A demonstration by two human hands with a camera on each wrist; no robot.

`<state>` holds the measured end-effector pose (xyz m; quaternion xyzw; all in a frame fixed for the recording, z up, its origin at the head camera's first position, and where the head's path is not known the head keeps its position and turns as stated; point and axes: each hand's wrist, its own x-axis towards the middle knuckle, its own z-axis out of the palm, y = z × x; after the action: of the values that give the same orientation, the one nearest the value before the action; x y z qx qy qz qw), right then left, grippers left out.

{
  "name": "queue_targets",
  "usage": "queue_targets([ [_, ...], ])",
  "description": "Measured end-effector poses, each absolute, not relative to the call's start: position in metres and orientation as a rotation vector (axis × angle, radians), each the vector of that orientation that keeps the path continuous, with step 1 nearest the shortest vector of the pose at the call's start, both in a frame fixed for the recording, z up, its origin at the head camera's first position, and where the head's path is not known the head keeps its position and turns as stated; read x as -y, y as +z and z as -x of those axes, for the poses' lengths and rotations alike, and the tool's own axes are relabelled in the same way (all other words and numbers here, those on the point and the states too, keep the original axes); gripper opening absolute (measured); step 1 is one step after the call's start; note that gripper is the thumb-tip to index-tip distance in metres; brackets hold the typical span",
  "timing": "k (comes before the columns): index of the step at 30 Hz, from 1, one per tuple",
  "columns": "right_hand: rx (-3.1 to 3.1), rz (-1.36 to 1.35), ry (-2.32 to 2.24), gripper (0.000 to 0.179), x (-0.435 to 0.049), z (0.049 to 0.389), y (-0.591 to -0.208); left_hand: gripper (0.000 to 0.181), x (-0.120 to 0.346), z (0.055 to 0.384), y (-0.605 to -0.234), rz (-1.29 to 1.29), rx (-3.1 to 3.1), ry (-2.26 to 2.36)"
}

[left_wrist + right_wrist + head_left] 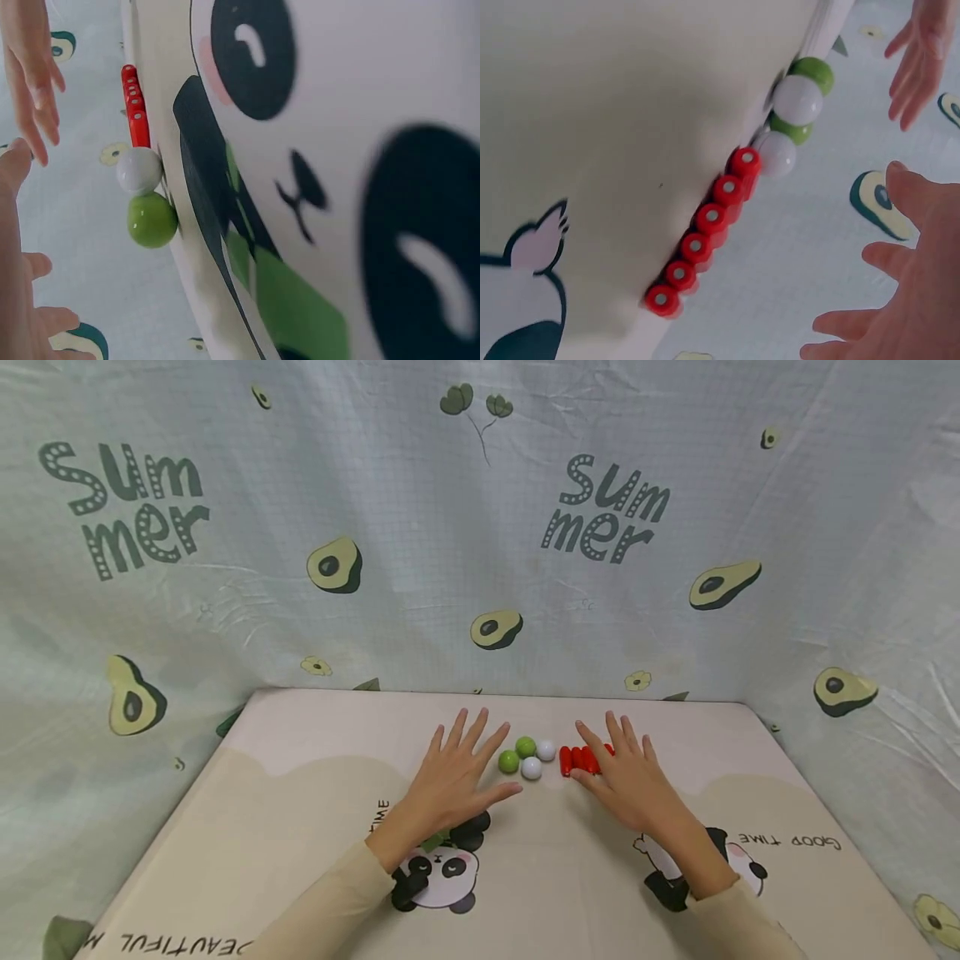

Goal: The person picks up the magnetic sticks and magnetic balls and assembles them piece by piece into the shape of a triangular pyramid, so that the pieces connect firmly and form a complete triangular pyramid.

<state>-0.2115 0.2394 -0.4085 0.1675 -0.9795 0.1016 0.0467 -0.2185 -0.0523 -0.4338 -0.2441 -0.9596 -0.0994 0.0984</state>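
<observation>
My left hand (452,777) hovers over the table with its fingers spread, to the left of the balls. It holds nothing. A similar pose shows in my right hand (628,777), fingers fanned out, with the thumb and fingertips overlapping the red cylinders in the head view. Two glossy green balls (508,762) and two white balls (532,767) sit close together between the hands. Just right of them lies a side-by-side row of several red battery-like cylinders (577,760), each with a grey disc at its end in the right wrist view (712,216).
The table (555,877) wears a pale cover printed with pandas and lettering. Behind it and at both sides hangs a light curtain (420,527) with avocado and "summer" prints. The table's back edge runs just beyond the balls.
</observation>
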Motion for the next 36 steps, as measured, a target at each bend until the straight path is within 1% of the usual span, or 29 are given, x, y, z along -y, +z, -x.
queue_targets([
  [9,3.017,-0.491,0.340,0.072,-0.265,0.231,-0.415,0.082,0.029,0.235,-0.435,0.855,2.837,-0.389],
  [16,3.064,-0.452,0.401,0.071,-0.283,0.244,-0.422,0.071,0.014,0.244,-0.437,0.970,2.763,-0.395],
  [26,3.142,-0.399,0.538,0.070,-0.300,0.260,-0.425,0.043,0.001,0.250,-0.436,0.988,2.692,-0.345],
  [31,3.132,-0.389,0.675,0.063,-0.306,0.266,-0.430,0.036,-0.003,0.251,-0.438,0.984,2.745,-0.301],
  [36,3.150,-0.357,0.710,0.055,-0.307,0.269,-0.431,0.030,-0.005,0.252,-0.439,0.986,2.765,-0.285],
])
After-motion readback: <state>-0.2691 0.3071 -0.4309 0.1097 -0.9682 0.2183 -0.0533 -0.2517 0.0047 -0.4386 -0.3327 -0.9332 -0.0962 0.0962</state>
